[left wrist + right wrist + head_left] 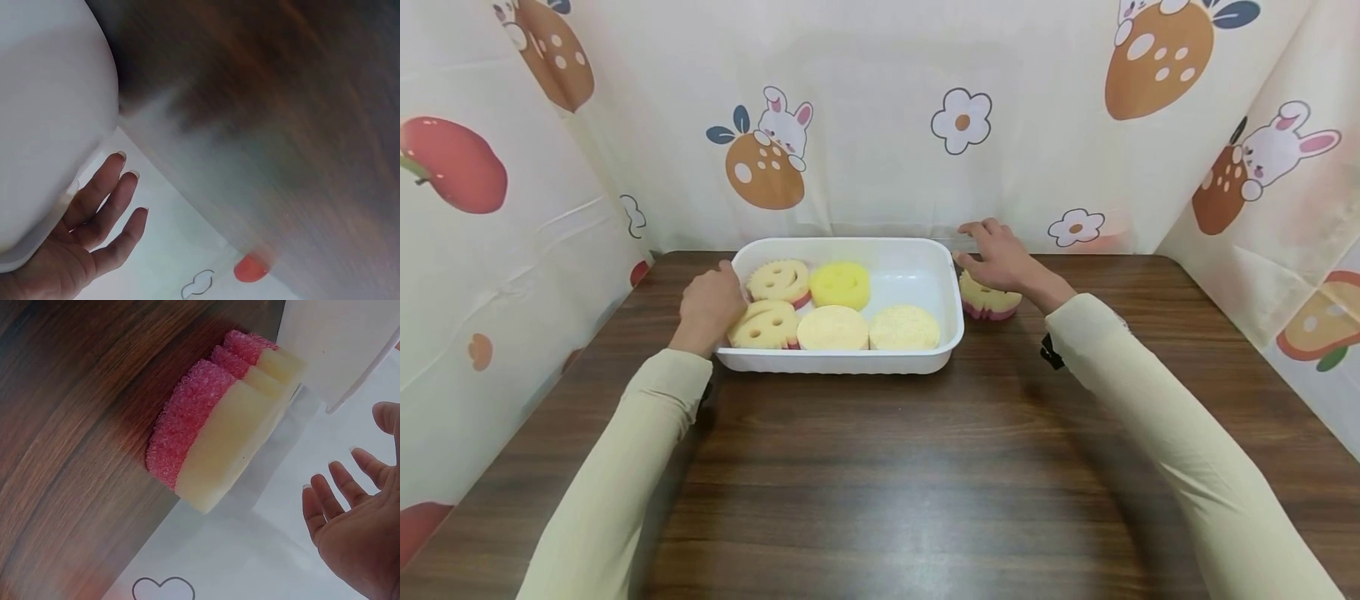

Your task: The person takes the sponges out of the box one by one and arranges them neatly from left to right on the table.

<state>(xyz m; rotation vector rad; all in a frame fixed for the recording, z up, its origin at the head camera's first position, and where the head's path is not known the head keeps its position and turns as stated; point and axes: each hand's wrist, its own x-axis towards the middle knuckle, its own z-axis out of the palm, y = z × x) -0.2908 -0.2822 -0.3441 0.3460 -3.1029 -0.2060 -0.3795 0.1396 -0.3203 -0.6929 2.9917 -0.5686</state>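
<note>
A white plastic tray [838, 361] stands at the back of the table with several round sponges in it. My left hand [709, 304] grips its left rim; in the left wrist view, three fingers [119, 234] extend outside the wall, with the thumb hidden. At the tray's left are two cream smiley sponges [765, 325] with pink undersides. A bright yellow smiley sponge [840, 286] and two pale plain-topped ones [905, 328] sit beside them. My right hand [1000, 258] is spread above another pink-and-cream sponge [215, 425], which lies on the table right of the tray.
The dark wood-grain table [880, 483] extends in front of the tray. A patterned cloth [880, 125] hangs as a wall right behind it and along both sides. A dark band [1051, 352] is visible below the right cuff.
</note>
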